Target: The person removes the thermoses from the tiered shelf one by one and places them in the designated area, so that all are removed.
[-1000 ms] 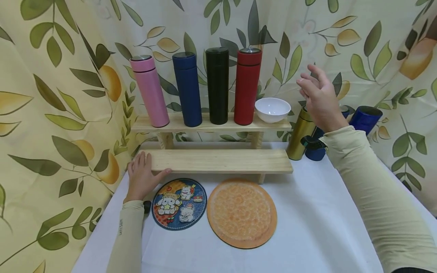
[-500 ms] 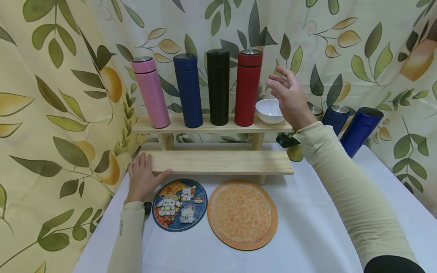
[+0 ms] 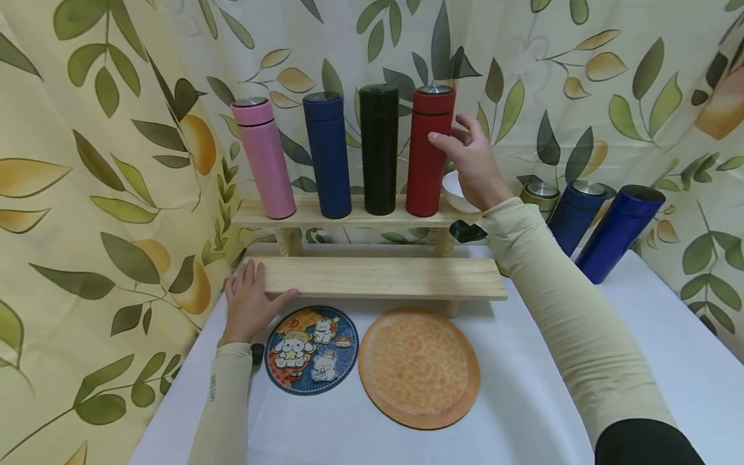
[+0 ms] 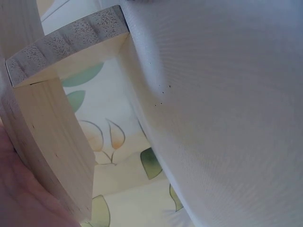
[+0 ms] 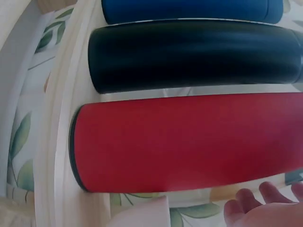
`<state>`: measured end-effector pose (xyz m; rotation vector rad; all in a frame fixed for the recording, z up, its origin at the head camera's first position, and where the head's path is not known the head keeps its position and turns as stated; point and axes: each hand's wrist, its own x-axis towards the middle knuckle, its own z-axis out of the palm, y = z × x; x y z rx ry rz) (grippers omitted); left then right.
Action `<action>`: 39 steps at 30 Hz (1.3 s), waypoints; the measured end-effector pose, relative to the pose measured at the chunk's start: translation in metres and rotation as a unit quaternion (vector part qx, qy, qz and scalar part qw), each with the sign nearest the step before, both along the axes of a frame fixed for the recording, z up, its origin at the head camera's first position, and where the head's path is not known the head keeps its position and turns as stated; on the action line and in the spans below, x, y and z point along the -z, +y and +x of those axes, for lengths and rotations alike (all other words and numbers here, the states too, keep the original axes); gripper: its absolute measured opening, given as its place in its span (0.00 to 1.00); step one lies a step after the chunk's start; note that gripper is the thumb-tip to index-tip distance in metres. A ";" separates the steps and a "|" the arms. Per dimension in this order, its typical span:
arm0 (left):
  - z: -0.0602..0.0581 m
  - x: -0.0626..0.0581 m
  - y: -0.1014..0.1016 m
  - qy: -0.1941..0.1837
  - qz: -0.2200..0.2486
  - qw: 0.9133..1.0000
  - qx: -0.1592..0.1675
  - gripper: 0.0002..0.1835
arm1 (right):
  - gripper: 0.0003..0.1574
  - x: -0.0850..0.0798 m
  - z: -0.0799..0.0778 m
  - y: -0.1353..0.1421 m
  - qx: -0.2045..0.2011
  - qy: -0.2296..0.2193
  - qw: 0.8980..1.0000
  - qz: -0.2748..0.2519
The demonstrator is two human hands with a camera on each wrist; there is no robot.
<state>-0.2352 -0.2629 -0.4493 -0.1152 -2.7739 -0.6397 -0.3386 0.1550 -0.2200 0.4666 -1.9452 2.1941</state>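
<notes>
Right hand (image 3: 472,158): you held it relaxed beside the red bottle (image 3: 427,184), thumb overlapping the bottle's front in the head view, fingers loosely bent to its right and not wrapped round it. The right wrist view showed the visible fingertips just apart from the bottle; whether your thumb touched could not be told.
Red bottle: it stood upright on the upper shelf (image 3: 357,219), rightmost in the row of four.
Rest of row: you had the black bottle (image 3: 380,155), blue bottle (image 3: 327,165) and pink bottle (image 3: 267,165) to its left, in that order, set apart.
Bowl (image 3: 455,199): white, it sat just right of the red bottle, partly hidden by your right hand.
Left hand (image 3: 250,307): you rested it on the left end of the lower shelf (image 3: 383,278), fingers extended, thumb spread along the front edge.
Mats: on the table (image 3: 325,433), before the lower shelf, you had the patterned mat (image 3: 344,371) left of the tan mat (image 3: 420,368).
Right side: the gold bottle (image 3: 540,200), navy bottle (image 3: 575,216) and bright blue tumbler (image 3: 619,232) stood beyond your right forearm.
</notes>
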 end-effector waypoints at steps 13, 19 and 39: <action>0.001 -0.002 0.000 -0.004 0.000 1.000 -0.002 0.63 | 0.42 0.003 -0.009 -0.020 -0.005 0.018 0.999 -0.047; -0.002 0.002 -0.001 -0.006 -0.001 1.000 0.001 0.64 | 0.42 0.011 -0.008 -0.023 0.023 0.015 0.999 -0.031; -0.001 0.000 -0.001 -0.013 0.000 1.000 -0.004 0.64 | 0.38 0.011 0.014 -0.011 -0.024 0.069 0.995 0.065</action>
